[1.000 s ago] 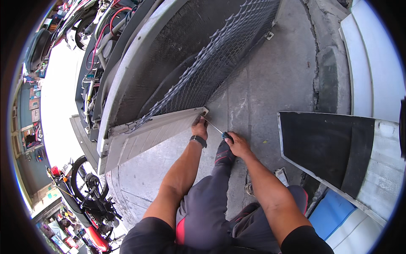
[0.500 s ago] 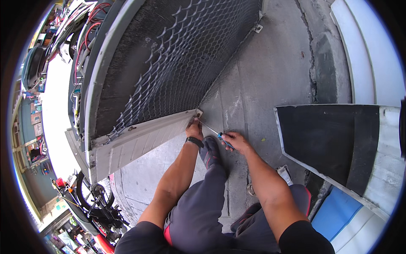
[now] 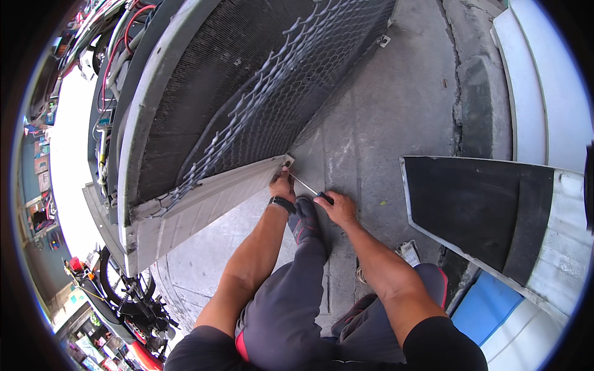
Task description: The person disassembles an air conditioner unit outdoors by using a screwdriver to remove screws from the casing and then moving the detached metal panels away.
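My right hand is closed around the dark handle of a screwdriver, whose metal shaft points up and left. The screwdriver's tip is at the corner of a ribbed white metal panel, close to the fingertips of my left hand. Those fingers are bent together against the panel's corner; anything between them is hidden. The panel forms the near side of a large frame with a dark finned coil. Grey wire mesh stretches over the coil, and its left edge hangs loose from it.
A black-lined metal panel lies on the right, with a blue piece below it. White panels stand at the far right. A motorcycle is at lower left. Cables run behind the coil frame. My shoe is beneath my hands.
My right hand has turned on the screwdriver, and less of its blue handle shows. The mesh's loose edge sits farther right, baring more coil. My left hand stays at the panel's corner.
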Available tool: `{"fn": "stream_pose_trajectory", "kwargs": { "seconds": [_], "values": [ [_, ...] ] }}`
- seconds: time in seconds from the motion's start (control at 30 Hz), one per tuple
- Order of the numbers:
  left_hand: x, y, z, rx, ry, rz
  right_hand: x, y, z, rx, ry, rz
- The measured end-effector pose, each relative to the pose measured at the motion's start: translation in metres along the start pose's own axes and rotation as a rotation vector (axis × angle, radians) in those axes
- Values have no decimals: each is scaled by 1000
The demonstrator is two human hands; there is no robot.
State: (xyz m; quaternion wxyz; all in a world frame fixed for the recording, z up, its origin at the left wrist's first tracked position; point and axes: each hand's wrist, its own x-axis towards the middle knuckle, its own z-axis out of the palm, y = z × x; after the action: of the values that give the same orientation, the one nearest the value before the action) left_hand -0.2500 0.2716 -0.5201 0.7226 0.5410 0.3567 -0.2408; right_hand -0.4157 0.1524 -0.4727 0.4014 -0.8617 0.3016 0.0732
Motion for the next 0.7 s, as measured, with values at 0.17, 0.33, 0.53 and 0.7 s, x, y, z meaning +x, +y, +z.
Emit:
{"fn": "stream_pose_trajectory", "kwargs": {
  "seconds": [0.17, 0.33, 0.53, 0.7],
  "values": [
    [1, 4, -6, -6, -14, 26, -3, 5, -13, 1212, -549, 638],
    [-24, 10, 12, -54, 57, -2, 2, 31, -9, 1502, -920, 785],
    [-19, 21, -73, 312, 184, -63, 6, 16, 0, 262, -188, 276],
    [-24, 48, -79, 890, 137, 398, 4, 21, 5, 521, -245, 353]
  ]
}}
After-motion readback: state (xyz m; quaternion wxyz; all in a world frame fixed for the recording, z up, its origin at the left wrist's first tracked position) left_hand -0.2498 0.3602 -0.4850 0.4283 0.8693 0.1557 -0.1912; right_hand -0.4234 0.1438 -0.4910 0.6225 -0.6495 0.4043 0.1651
